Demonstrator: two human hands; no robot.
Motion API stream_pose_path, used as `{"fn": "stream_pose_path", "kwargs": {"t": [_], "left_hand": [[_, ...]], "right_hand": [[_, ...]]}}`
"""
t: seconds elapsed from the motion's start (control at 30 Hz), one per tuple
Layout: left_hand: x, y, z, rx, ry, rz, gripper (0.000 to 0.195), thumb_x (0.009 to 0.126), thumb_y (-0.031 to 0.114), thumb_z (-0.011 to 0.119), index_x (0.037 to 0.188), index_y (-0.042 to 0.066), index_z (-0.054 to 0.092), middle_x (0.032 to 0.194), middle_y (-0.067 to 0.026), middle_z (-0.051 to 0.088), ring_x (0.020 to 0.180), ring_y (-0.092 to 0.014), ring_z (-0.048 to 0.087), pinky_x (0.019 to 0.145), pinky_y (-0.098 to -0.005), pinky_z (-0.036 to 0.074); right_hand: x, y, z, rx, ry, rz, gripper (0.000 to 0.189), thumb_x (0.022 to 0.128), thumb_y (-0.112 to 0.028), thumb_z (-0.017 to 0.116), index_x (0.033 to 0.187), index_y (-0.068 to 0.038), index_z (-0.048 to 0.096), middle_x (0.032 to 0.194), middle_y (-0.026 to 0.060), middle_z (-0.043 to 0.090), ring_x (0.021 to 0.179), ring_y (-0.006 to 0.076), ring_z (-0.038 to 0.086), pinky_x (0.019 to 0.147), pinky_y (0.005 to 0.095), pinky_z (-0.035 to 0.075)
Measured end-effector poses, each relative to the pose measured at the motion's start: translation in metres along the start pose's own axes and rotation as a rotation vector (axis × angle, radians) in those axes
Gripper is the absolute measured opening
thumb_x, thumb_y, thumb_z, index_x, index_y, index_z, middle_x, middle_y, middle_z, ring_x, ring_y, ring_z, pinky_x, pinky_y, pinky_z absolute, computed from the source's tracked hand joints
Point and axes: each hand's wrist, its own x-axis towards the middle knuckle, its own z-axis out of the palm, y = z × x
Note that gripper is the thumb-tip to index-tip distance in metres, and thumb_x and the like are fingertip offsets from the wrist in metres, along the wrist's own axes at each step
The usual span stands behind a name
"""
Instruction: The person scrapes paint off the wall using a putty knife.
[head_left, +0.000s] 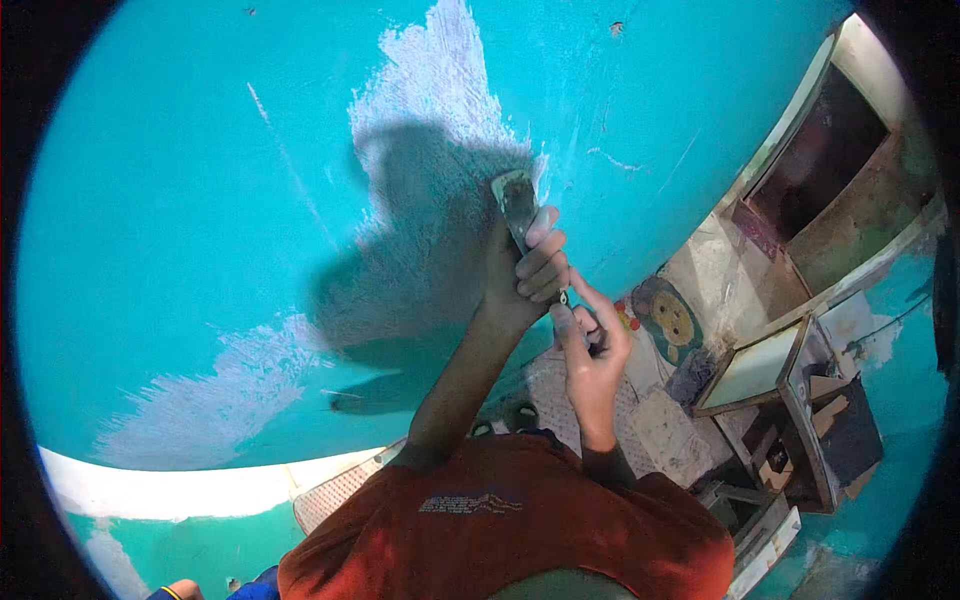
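Observation:
My left hand (541, 259) is closed around a scraper (517, 191), a putty knife with a wide, dirty blade that points up and away from me. The blade is over or against a turquoise painted wall (225, 187), beside a scraped whitish patch (442, 82); contact cannot be told. Just below my left fist is my right hand (596, 345), its thumb and forefinger beside a small metal end (564, 298) under the fist. Its other fingers are curled, with something dark between them that I cannot make out. Shadows lie over part of the patch.
A second scraped patch (217, 397) is lower left. At the right are a wooden cabinet (757, 367) with boards, a mat with a bear's face (667, 319) and a dark doorway or opening (821, 154). Part of another person's arm (184, 589) shows at the lower left edge.

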Motion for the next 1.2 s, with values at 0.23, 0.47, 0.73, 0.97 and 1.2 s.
{"fn": "stream_pose_path", "kwargs": {"t": [0.23,0.47,0.73,0.97,1.2], "left_hand": [[-0.001,-0.005,-0.001,-0.047,0.022,-0.014,0.043,0.096,0.043,0.031,0.08,0.007,0.045,0.054,-0.0013,0.039,0.037,-0.011,0.032,0.039,-0.0263,0.03],[0.005,-0.011,0.01,0.003,0.01,0.031,0.043,0.094,0.049,0.038,0.084,0.007,0.043,0.06,-0.0002,0.038,0.045,-0.01,0.036,0.044,-0.0249,0.031],[0.004,-0.014,0.02,0.084,0.082,0.071,0.052,0.092,0.055,0.035,0.077,0.007,0.045,0.054,0.0,0.037,0.038,-0.008,0.032,0.037,-0.0233,0.028],[0.005,-0.022,0.024,0.09,0.19,0.17,0.054,0.092,0.056,0.034,0.072,0.007,0.046,0.05,-0.0008,0.036,0.033,-0.009,0.028,0.031,-0.0234,0.024],[0.01,0.0,0.021,0.131,0.152,0.016,0.055,0.093,0.054,0.033,0.07,0.006,0.046,0.049,-0.0011,0.036,0.033,-0.009,0.027,0.031,-0.024,0.023]], "right_hand": [[0.0,-0.009,-0.001,0.01,0.03,0.047,0.034,0.083,0.003,0.058,0.116,0.001,0.056,0.056,-0.0051,0.043,0.053,0.0013,0.036,0.047,0.0179,0.028],[0.003,-0.012,-0.002,0.01,0.069,0.028,0.033,0.083,0.004,0.058,0.116,0.0,0.057,0.057,-0.0045,0.044,0.053,0.0014,0.037,0.048,0.0178,0.028],[0.001,-0.012,-0.002,-0.028,0.083,0.023,0.033,0.082,0.004,0.059,0.114,0.0,0.058,0.057,-0.0049,0.044,0.054,0.0015,0.038,0.049,0.0173,0.028],[0.001,-0.022,-0.003,-0.007,0.08,0.079,0.031,0.083,0.002,0.06,0.114,0.001,0.058,0.057,-0.0052,0.044,0.054,0.0017,0.035,0.05,0.017,0.027],[0.001,0.013,0.012,0.033,0.124,-0.036,0.033,0.083,0.001,0.06,0.116,0.002,0.056,0.061,-0.0061,0.038,0.057,0.0024,0.033,0.052,0.0172,0.026]]}}
